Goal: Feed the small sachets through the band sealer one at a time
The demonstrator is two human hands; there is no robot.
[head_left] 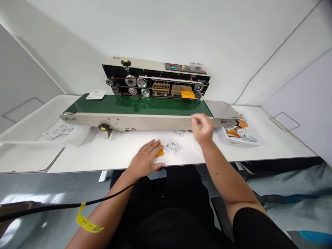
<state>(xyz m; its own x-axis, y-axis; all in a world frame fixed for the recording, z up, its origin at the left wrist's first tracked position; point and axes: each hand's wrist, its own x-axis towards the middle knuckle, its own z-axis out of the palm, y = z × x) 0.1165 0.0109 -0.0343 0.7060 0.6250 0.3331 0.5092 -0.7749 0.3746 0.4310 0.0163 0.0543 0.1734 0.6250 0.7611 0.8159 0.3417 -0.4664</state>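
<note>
My left hand [146, 158] lies flat, fingers spread, over an orange packet [159, 151] on the white table, covering part of it. Beside it, to the right, is a clear packet with black print [173, 147]. My right hand [202, 127] is raised in front of the conveyor's right end, its fingers curled closed and slightly blurred; whatever they hold, if anything, is hidden. Behind it, an orange packet [188, 94] sits at the right-hand intake of the band sealer [158, 74]. A white packet [95, 94] rests on the far left of the green belt [145, 105].
A white bin [240, 141] at right holds several orange and printed packets. The larger translucent bin [26, 138] at left holds several white packets. Another printed packet [178, 132] lies partly under the conveyor. A black cable [64, 205] with a yellow tag crosses my left arm.
</note>
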